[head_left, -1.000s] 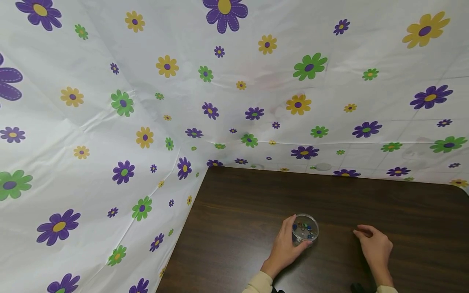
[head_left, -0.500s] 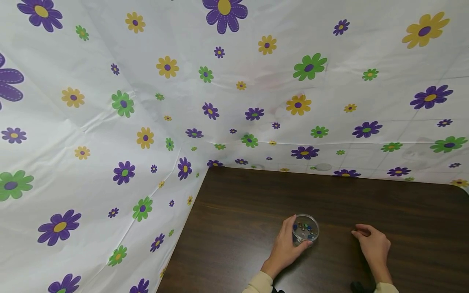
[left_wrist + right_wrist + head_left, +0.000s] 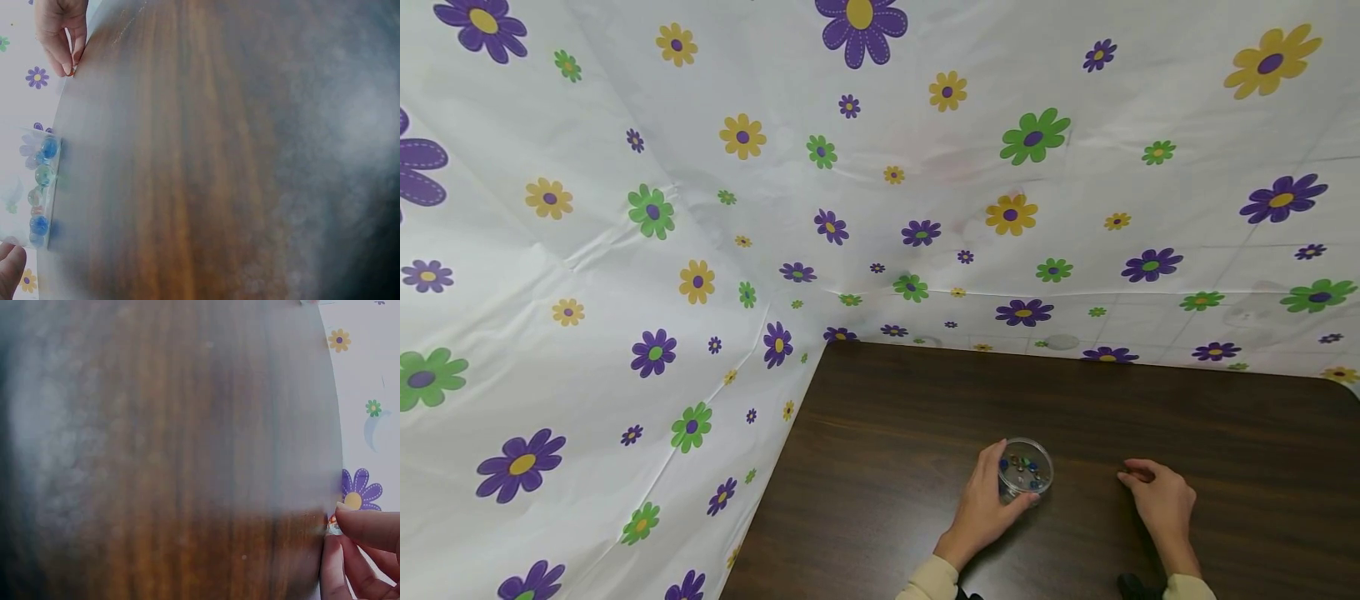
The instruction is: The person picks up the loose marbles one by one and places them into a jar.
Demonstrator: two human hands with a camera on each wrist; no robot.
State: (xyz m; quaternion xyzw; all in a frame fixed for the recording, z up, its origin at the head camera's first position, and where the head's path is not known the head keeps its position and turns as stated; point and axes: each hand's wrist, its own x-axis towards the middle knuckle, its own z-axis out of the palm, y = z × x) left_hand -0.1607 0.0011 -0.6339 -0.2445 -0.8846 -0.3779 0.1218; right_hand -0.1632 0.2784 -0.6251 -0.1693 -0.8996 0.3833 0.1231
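A clear round container (image 3: 1051,477) stands on the dark wood table, with several marbles (image 3: 1033,484) on its bottom. My left hand (image 3: 981,507) grips its near left side, fingers behind and thumb in front. Seen from the side in the left wrist view, blue and greenish marbles (image 3: 45,175) line the container's base. To the right of the container, my right hand (image 3: 1167,504) is low over the table. Its thumb and fingertips pinch a small clear marble with orange in it (image 3: 334,526), mostly covered by the fingers.
The brown table (image 3: 910,417) runs back to a white sheet (image 3: 940,192) printed with flowers. The same sheet hangs along the table's left edge. A dark object (image 3: 1129,587) shows beside the right wrist.
My right hand has shifted slightly to the left, its fingertips still pinched together. The left hand and the container have stayed in place.
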